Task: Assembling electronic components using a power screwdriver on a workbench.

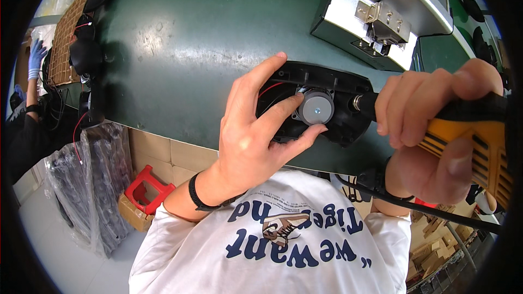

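Note:
On the green table in front of me lies a black plastic housing [351, 81], its hollow side up. Inside it sits a speaker [317, 110] with a round grey back, and a red wire shows beside it. My left hand [248, 130] grips the speaker between thumb and index finger, while another finger reaches the housing's far edge. My right hand [417, 111] is wrapped round a yellow and black electric screwdriver [474, 144]. The screwdriver points left, its metal nose at the housing's right side. Whether its bit touches a screw I cannot tell.
A silver metal machine [348, 2] stands at the back right of the green table [180, 38]. Black parts with wires lie by a brown gridded tray [68, 43] at left, near another person's gloved hand [36, 60]. A red stool [147, 190] and plastic-wrapped stack [92, 179] are below.

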A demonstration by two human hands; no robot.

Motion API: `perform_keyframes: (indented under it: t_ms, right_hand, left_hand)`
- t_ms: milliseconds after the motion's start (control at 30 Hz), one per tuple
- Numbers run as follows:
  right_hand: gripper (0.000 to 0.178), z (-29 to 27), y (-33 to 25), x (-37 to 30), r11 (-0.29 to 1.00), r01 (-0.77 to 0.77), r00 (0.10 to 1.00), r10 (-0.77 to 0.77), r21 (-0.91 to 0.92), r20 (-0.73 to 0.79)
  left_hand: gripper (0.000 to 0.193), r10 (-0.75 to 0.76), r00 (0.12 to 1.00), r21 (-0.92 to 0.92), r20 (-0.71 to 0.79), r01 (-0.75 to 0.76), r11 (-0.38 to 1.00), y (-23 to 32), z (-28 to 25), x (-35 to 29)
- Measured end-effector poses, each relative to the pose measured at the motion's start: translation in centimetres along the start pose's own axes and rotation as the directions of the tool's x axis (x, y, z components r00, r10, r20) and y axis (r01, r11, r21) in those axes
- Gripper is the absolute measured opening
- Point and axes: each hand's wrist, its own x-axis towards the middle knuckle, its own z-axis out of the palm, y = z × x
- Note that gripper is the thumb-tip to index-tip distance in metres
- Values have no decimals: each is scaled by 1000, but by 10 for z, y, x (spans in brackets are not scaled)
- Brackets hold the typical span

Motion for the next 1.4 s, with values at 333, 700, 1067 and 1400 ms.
perform_keyframes:
  t_ms: [333, 700, 1067, 1400]
  right_hand:
    - [55, 0, 2, 0, 1000, 6, 1000, -6, -1, 10]
    - [56, 1, 2, 1, 1000, 8, 1000, -8, 0, 2]
    - [56, 0, 2, 2, 999, 5, 1000, -5, 52, 5]
    - [18, -3, -76, 13, 972, -235, 965, 233, -2, -120]
  left_hand:
    - [45, 7, 998, -56, -62, -10, 998, -3, 6, -4]
    - [49, 6, 998, -70, -65, -10, 997, -4, 6, -4]
    - [41, 348, 867, 30, 356, -382, 923, -16, -24, 16]
    - [43, 369, 883, -6, 289, -384, 923, -24, -13, 12]
